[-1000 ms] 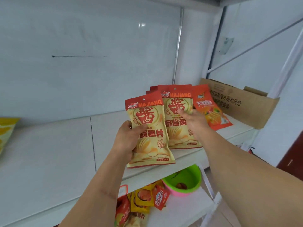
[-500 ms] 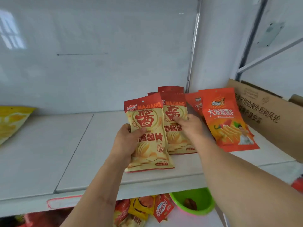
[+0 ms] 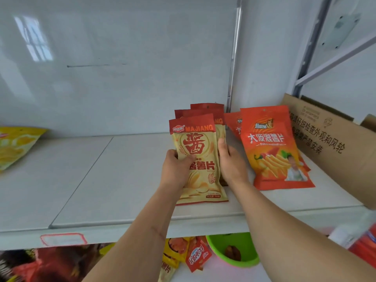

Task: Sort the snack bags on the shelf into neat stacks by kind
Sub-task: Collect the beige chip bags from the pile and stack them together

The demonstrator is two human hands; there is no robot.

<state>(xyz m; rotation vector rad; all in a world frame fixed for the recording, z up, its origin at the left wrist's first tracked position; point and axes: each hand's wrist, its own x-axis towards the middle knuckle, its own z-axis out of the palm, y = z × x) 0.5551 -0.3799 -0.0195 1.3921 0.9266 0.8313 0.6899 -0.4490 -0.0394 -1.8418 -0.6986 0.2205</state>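
Two hands meet at the middle of the frame around one cream and red flat foil chip bag (image 3: 198,159). The left hand (image 3: 176,169) grips the bag's left edge, thumb across the front. The right hand (image 3: 230,161) has straight fingers pressed against the right edge of the bag and the pile. The bag's long side runs from the shelf's front lip up toward the back wall. It lies on top of a pile of same-kind cream and red bags (image 3: 205,112), whose tops peek out behind it.

Just right of the pile is a stack of orange flat chip bags (image 3: 272,147) on the white shelf (image 3: 101,180). The held bag probably needs squaring with its pile.

Low in the frame, a green plastic bowl (image 3: 219,251) holds something small and brown.
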